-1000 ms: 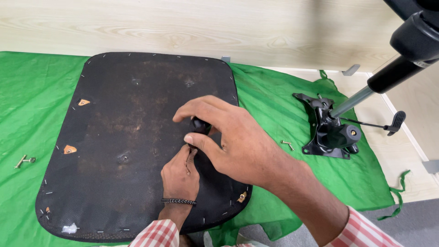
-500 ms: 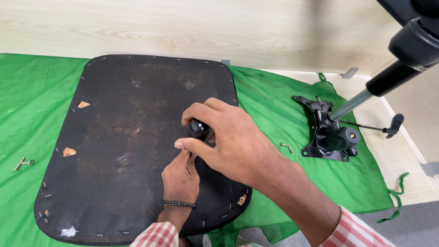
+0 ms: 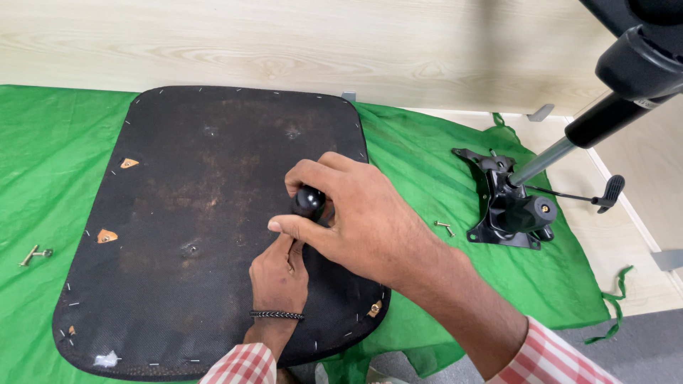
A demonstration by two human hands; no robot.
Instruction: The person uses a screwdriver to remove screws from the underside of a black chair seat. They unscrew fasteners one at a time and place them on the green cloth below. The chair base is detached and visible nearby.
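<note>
A black chair seat base [image 3: 178, 213] lies underside up on a green cloth [image 3: 434, 178]. My right hand [image 3: 356, 213] grips the round black handle of a screwdriver [image 3: 309, 201] held upright over the seat's right middle. My left hand [image 3: 279, 277] sits just below it, fingers pinched at the tool's lower end, which my hands hide. A braided bracelet circles my left wrist.
A black metal chair mechanism [image 3: 509, 206] with a lever and a gas cylinder [image 3: 605, 117] stands at the right on the cloth. Loose screws lie at the far left [image 3: 34, 254] and near the mechanism [image 3: 445, 227]. A light wooden floor lies beyond.
My right hand has turned slightly on the screwdriver handle, showing more of the black knob. My left hand stays at the tool's tip. The seat has not moved.
</note>
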